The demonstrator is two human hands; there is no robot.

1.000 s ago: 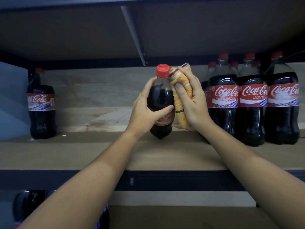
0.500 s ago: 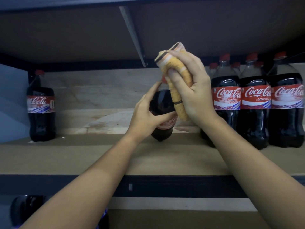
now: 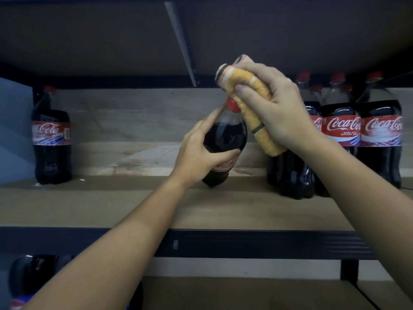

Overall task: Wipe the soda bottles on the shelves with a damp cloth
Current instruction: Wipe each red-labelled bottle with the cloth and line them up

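My left hand (image 3: 202, 155) grips a small dark cola bottle (image 3: 225, 139) with a red cap, held tilted just above the wooden shelf (image 3: 134, 204). My right hand (image 3: 277, 108) holds a folded yellow cloth (image 3: 252, 106) against the cap and the bottle's right shoulder; the cloth's lower end hangs down beside the bottle. A group of large cola bottles (image 3: 342, 130) with red labels stands at the right of the same shelf. One more large bottle (image 3: 51, 139) stands alone at the far left.
The underside of the upper shelf (image 3: 111, 41) with a metal brace (image 3: 181, 41) hangs close above my hands. A dark metal rail (image 3: 268, 242) fronts the shelf. More dark bottles (image 3: 29, 276) show on the lower shelf at bottom left.
My right hand and the cloth rose from the bottle's right side up over the cap, then slid slightly right so the red cap shows again. The left hand kept its grip.
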